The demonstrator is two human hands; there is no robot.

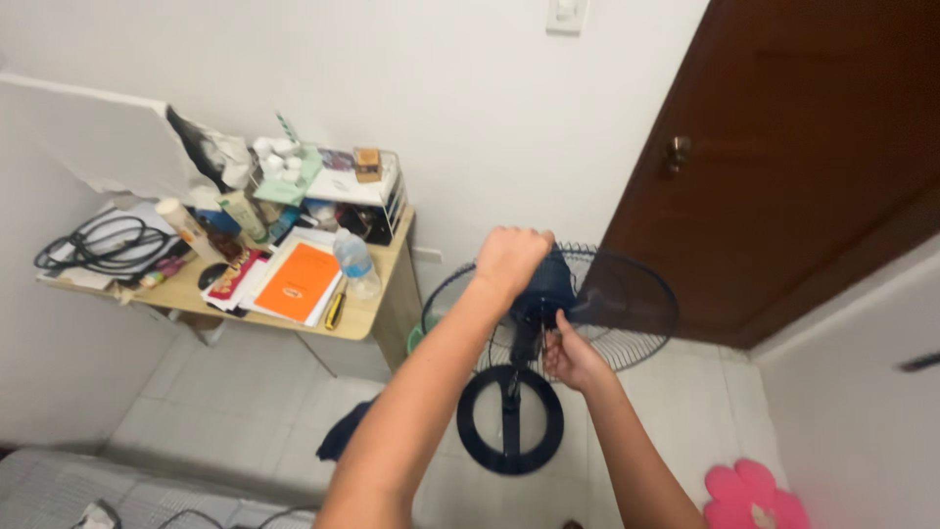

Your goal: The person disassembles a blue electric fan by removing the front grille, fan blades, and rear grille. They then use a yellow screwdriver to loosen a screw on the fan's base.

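Note:
A dark blue standing fan (587,299) with a wire cage stands on a round base (510,419) on the tiled floor. My left hand (511,257) is closed in a fist on top of the fan's motor housing, just behind the cage. Lower down, my right hand (571,355) grips the fan's neck under the motor, fingers curled around it. The fan head is tilted, its cage facing toward the door. Part of the motor housing is hidden behind my left hand.
A cluttered wooden desk (367,315) stands left of the fan with an orange folder (299,282), a water bottle (356,263), black cables (93,243) and a wire rack (377,201). A brown door (803,157) is behind. A pink flower-shaped mat (752,495) and dark cloth (343,436) lie on the floor.

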